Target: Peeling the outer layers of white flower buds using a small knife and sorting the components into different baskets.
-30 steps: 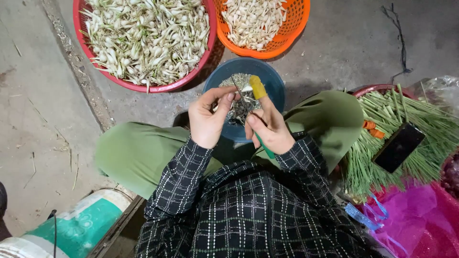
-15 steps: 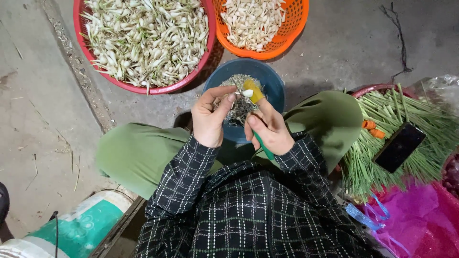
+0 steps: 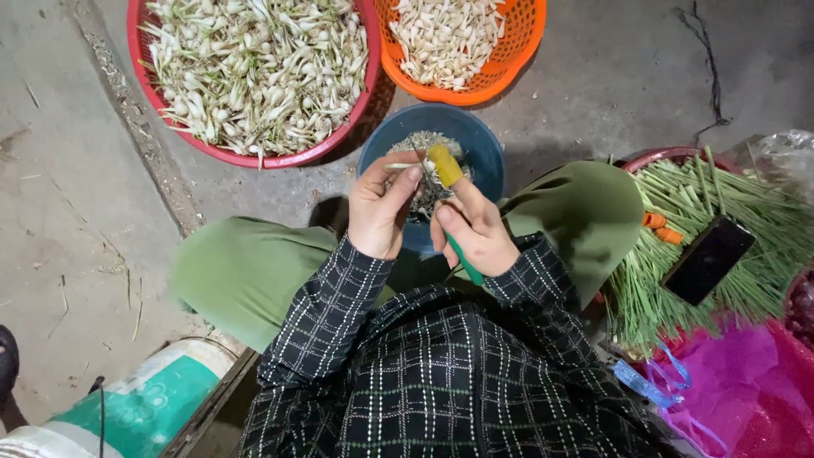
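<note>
Bulb (image 3: 405, 167) of a small white scallion-like plant is pinched in the left hand (image 3: 381, 208) over the blue bowl (image 3: 483, 144) of trimmings; the right hand (image 3: 471, 229) is wrapped around a green-handled knife (image 3: 465, 259). Orange basket (image 3: 509, 51) holds cleaned bulbs, while the red basket (image 3: 254, 157) remains heaped with untrimmed ones, so much work appears left.

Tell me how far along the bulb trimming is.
Done: trimmed white bulbs part-fill the orange plastic basket. In hand: left hand pinches one thin stalk; right hand works a green-handled knife over the blue bowl. Left: the red basket heaped with untrimmed bulbs.
</note>
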